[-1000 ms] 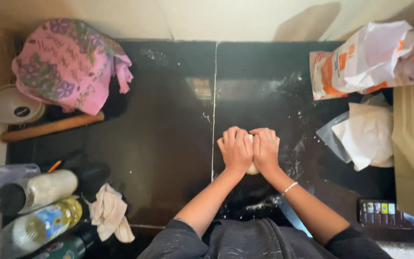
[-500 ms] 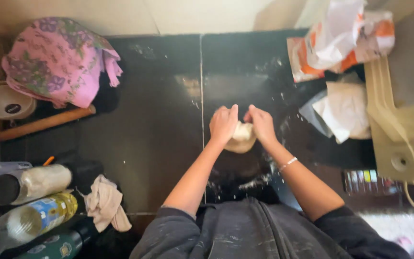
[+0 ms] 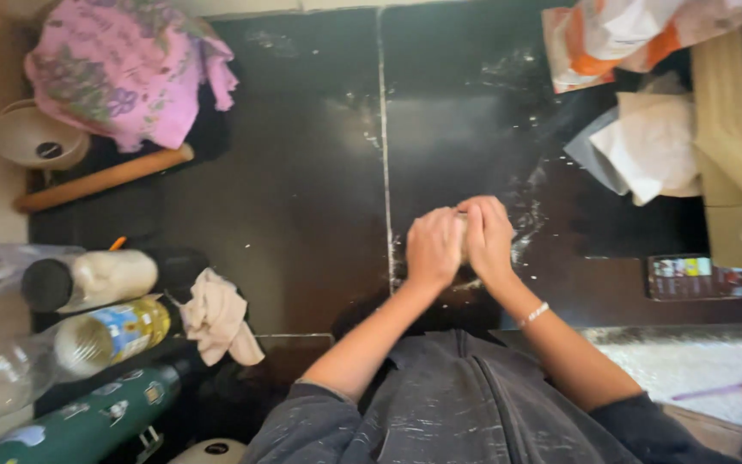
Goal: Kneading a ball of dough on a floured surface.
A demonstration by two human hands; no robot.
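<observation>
Over the black countertop [image 3: 302,215], my left hand [image 3: 432,247] and my right hand [image 3: 489,237] are pressed together around a small pale lump of dough [image 3: 462,232]. Only a sliver of the dough shows between the fingers. A thin bracelet circles my right wrist. White flour dusts the dark surface around and to the right of the hands.
A pink flowered cloth [image 3: 122,73] covers something at the back left, with a wooden rolling pin [image 3: 100,179] and a white bowl [image 3: 36,137] beside it. Bottles [image 3: 96,279] and a rag [image 3: 216,318] line the left. A flour bag [image 3: 629,39] and white paper [image 3: 654,146] lie at the right.
My hands were spread over the dough on the counter half a second ago; now they are cupped tightly together around it. The view has shifted slightly.
</observation>
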